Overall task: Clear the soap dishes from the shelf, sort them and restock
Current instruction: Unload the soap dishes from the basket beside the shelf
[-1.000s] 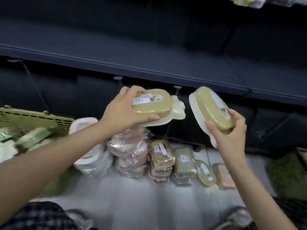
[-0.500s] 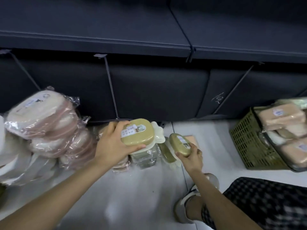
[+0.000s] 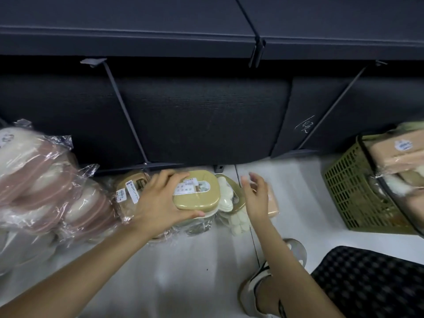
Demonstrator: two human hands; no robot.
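My left hand (image 3: 160, 203) grips an olive-green soap dish (image 3: 197, 193) with a white label, low over a stack of wrapped dishes on the white floor. Just to its right lies a second olive dish (image 3: 231, 196) with a cream inner tray, tilted on the pile. My right hand (image 3: 257, 193) hovers beside it with fingers spread and holds nothing. A peach soap dish (image 3: 273, 200) lies partly hidden behind that hand. Another tan dish (image 3: 130, 191) sits in wrap to the left of my left hand.
Pink and white wrapped soap dishes (image 3: 41, 180) pile up at the left. An olive basket (image 3: 353, 191) at the right holds peach dishes. The dark empty shelf (image 3: 183, 37) and its base panel run across the top. My knee and shoe (image 3: 263, 283) are at the lower right.
My right hand has let go of its olive dish, which now lies on the pile, and has opened. My left hand has lowered its dish toward the stack. The view has dropped closer to the floor.
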